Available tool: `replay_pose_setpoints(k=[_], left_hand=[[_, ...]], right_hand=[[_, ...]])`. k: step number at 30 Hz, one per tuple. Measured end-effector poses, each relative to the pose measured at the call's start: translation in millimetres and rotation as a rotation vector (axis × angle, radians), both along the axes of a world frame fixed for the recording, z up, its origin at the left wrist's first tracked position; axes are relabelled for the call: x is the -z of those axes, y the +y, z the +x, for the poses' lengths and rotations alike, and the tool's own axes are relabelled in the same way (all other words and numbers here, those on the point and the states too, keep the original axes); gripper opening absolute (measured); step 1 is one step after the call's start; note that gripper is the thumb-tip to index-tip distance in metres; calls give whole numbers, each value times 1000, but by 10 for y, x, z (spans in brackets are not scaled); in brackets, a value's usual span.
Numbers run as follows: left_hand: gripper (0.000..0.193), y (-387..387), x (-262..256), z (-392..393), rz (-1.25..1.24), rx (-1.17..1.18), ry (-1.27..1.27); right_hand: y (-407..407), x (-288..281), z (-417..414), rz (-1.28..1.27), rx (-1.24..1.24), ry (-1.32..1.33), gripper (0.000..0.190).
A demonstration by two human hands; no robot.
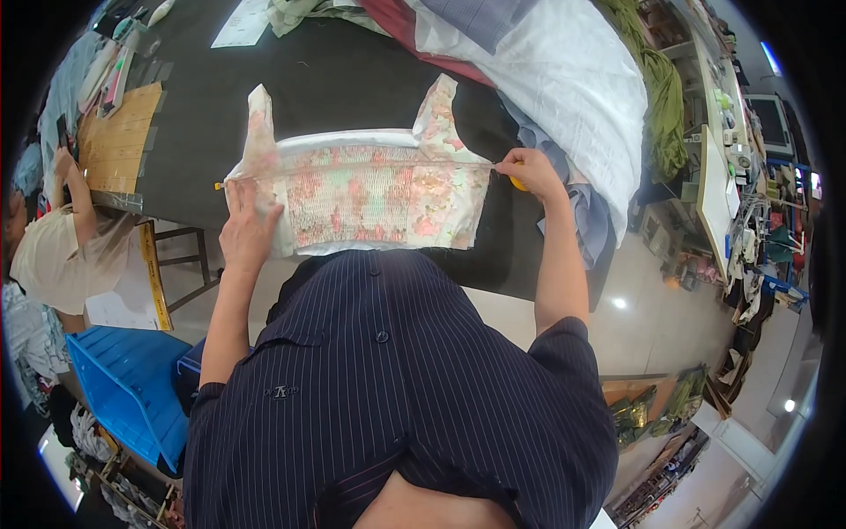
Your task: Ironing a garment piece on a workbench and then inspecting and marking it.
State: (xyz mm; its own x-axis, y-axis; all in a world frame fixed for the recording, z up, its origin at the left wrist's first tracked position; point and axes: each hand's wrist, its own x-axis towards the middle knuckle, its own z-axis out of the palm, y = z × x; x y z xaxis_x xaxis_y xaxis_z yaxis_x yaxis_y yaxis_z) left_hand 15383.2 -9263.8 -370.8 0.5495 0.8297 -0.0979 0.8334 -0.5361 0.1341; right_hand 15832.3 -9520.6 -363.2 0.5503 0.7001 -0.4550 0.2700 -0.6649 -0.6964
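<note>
A floral bodice (350, 198) with a shirred, elastic-gathered middle panel and two shoulder straps lies on the dark table. Across its upper part stretches the thin blade of a tape measure (370, 167), its yellow end tab (220, 186) just past the bodice's left edge. My left hand (248, 228) rests flat on that left side, fingertips by the blade, grasping nothing. At the opposite side edge, my right hand (532, 173) pinches the tape; a yellow part (518, 184), probably the case, shows partly hidden under the fingers.
White fabric (562, 79) and grey-blue cloth (581, 218) are heaped at the right of the dark table (192, 119). A paper sheet (241, 23) lies at the far edge. Another person (73, 244) sits at the left, near a blue plastic bin (125, 390).
</note>
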Motion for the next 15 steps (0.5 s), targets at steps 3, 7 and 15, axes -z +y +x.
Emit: replay_pose_setpoints(k=[3,7,15], left_hand=[[76,-6,-13,1,6,0,-17],[76,4,13,-8,8,16,-25],[77,10,-6,4,-15,15,-9]], right_hand=[[1,81,4,3,6,-56,23],[4,163,12,-32,-5,-140,25],[29,174,-37,-54,-10,-264,28]])
